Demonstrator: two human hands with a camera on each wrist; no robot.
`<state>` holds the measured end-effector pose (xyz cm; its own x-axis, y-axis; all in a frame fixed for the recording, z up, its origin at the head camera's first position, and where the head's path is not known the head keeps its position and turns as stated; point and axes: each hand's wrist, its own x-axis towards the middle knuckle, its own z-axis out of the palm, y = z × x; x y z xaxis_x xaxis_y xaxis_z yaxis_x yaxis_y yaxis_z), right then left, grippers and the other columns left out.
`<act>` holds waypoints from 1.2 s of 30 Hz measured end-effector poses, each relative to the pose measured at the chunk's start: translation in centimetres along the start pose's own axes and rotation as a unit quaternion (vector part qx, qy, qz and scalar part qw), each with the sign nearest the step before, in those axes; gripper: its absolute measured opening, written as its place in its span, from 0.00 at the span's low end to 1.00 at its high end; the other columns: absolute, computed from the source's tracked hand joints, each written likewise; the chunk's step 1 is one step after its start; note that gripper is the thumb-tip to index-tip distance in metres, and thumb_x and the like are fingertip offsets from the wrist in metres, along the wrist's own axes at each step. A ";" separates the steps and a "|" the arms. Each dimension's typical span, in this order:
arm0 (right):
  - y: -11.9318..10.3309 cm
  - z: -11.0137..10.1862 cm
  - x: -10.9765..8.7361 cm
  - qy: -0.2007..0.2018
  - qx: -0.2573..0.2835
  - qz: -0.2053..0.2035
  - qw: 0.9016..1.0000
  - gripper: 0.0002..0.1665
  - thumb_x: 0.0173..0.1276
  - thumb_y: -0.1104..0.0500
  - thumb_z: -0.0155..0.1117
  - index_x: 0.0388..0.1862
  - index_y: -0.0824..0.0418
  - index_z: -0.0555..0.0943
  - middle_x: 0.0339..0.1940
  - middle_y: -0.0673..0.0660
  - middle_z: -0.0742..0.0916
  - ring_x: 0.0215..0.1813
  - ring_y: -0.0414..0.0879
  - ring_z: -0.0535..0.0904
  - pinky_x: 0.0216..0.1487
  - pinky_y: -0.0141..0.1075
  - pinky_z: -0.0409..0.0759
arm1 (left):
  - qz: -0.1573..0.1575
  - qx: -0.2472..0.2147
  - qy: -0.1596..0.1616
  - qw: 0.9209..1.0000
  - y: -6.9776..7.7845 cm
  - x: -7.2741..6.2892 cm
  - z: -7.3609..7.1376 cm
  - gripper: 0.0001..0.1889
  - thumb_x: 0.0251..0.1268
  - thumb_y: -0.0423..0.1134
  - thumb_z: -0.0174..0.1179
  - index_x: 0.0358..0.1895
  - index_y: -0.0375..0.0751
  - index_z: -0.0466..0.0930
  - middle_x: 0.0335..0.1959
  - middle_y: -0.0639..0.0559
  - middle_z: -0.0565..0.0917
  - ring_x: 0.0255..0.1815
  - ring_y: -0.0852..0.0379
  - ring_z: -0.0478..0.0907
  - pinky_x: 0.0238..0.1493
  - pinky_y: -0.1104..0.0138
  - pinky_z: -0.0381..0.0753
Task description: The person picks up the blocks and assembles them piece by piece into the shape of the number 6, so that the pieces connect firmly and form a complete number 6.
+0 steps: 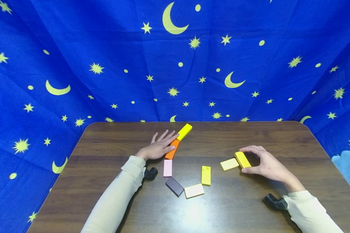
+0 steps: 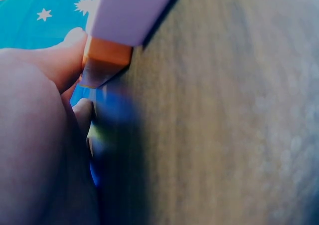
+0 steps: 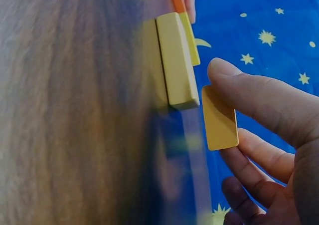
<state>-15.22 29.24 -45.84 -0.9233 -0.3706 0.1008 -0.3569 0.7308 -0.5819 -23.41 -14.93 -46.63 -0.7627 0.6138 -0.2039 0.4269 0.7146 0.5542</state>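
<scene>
My left hand reaches over the table with its fingers spread and straight. Its thumb rests on an orange block, and a fingertip touches the near end of a bright yellow block that continues the line. On the right, my right hand pinches a yellow block between thumb and fingers; the same block shows end-on in the right wrist view. A cream block lies just left of it. Whether the held block touches the table, I cannot tell.
A pink block, a dark block, another cream block and a flat yellow block form a curve from the orange one. All lie on a brown wooden table, with a blue star-patterned cloth behind.
</scene>
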 end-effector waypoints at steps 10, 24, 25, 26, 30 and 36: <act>-0.8 -0.3 0.3 0.008 0.015 -0.007 1.000 0.42 0.49 0.48 0.85 0.62 0.58 0.79 0.60 0.61 0.82 0.63 0.58 0.71 0.59 0.63 0.69 | 0.006 0.001 -0.001 1.000 0.1 0.0 -0.1 0.33 0.82 0.53 0.40 0.83 0.51 0.44 0.83 0.50 0.41 0.82 0.45 0.28 0.73 0.41 0.20; -2.4 0.7 1.5 0.021 0.010 -0.057 0.998 0.42 0.46 0.51 0.86 0.61 0.59 0.81 0.58 0.57 0.83 0.61 0.54 0.73 0.58 0.58 0.71 | -0.001 0.004 0.003 1.000 0.1 -0.1 0.1 0.32 0.82 0.54 0.40 0.83 0.53 0.44 0.83 0.53 0.41 0.83 0.48 0.28 0.74 0.42 0.21; -2.5 0.7 1.6 0.022 0.012 -0.059 0.998 0.42 0.46 0.51 0.86 0.61 0.59 0.81 0.58 0.57 0.83 0.61 0.54 0.73 0.58 0.58 0.71 | -0.003 0.004 0.002 1.000 0.1 -0.1 0.1 0.32 0.82 0.54 0.40 0.83 0.54 0.44 0.83 0.53 0.41 0.83 0.48 0.28 0.74 0.43 0.21; -2.6 0.8 1.7 0.023 0.013 -0.061 0.998 0.42 0.46 0.50 0.87 0.61 0.59 0.81 0.58 0.57 0.83 0.61 0.54 0.73 0.58 0.58 0.71 | -0.004 0.005 0.001 1.000 0.1 0.0 0.1 0.32 0.82 0.54 0.39 0.83 0.55 0.43 0.83 0.54 0.40 0.83 0.49 0.28 0.74 0.43 0.20; -3.0 1.1 2.1 0.024 0.018 -0.067 0.997 0.42 0.46 0.50 0.87 0.61 0.58 0.81 0.58 0.55 0.83 0.62 0.51 0.73 0.59 0.55 0.71 | -0.010 0.011 -0.002 1.000 0.0 0.0 0.2 0.32 0.82 0.55 0.38 0.83 0.57 0.42 0.83 0.56 0.40 0.82 0.51 0.27 0.74 0.44 0.21; -3.7 1.5 2.9 0.020 0.035 -0.078 0.996 0.41 0.48 0.50 0.86 0.61 0.59 0.81 0.59 0.56 0.83 0.61 0.52 0.74 0.59 0.57 0.72 | -0.009 0.007 -0.002 1.000 0.0 0.1 0.2 0.32 0.82 0.54 0.39 0.83 0.56 0.43 0.83 0.54 0.40 0.83 0.50 0.28 0.74 0.44 0.21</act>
<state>-16.34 24.59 -44.57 -0.8631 -0.4521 0.2250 -0.4864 0.6244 -0.6111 -23.40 -14.86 -46.79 -0.7684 0.6023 -0.2161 0.4203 0.7297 0.5393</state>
